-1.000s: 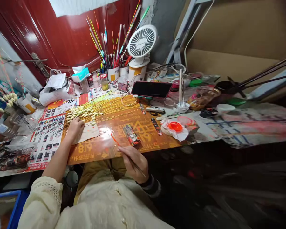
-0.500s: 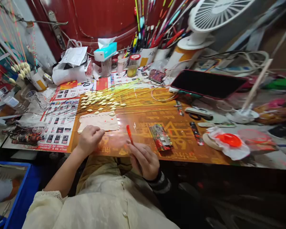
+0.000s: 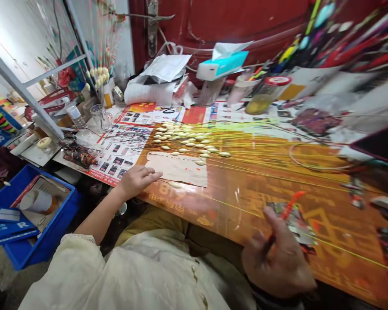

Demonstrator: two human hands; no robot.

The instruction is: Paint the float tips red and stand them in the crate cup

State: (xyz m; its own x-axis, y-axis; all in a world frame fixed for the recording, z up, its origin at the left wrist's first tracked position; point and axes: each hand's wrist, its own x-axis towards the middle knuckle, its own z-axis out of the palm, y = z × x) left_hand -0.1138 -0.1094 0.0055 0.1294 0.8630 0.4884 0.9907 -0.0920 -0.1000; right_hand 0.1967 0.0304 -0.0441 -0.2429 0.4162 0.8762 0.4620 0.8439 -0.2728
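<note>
**Left hand:** the left hand (image 3: 137, 181) lies palm down at the centre left of the frame, its fingers slightly spread and holding nothing. They appear to rest on the lower left of a creased beige paper sheet (image 3: 177, 170).

**Right hand:** the right hand (image 3: 276, 254) sits at the lower right, motion-blurred, its fingers closed narrowly around a thin dark brush with an orange-red tip (image 3: 289, 206).

**Brush axis:** it slants up and to the right, tip toward the upper right; its lower end is blurred and hard to make out.

**Stems:** slender yellow-green stems with pale spindle-shaped bodies (image 3: 184, 140) lie in a loose bunch on the bench (image 3: 252, 189), just above the sheet. Their long axis runs left to right, and they fan out toward the right edge, where they are cut off.

**Partly hidden:** a patterned printed box (image 3: 295, 224) is partly covered by the right hand and blurred.

**Lower left:** a blue plastic crate (image 3: 35, 224) sits on the floor.
</note>
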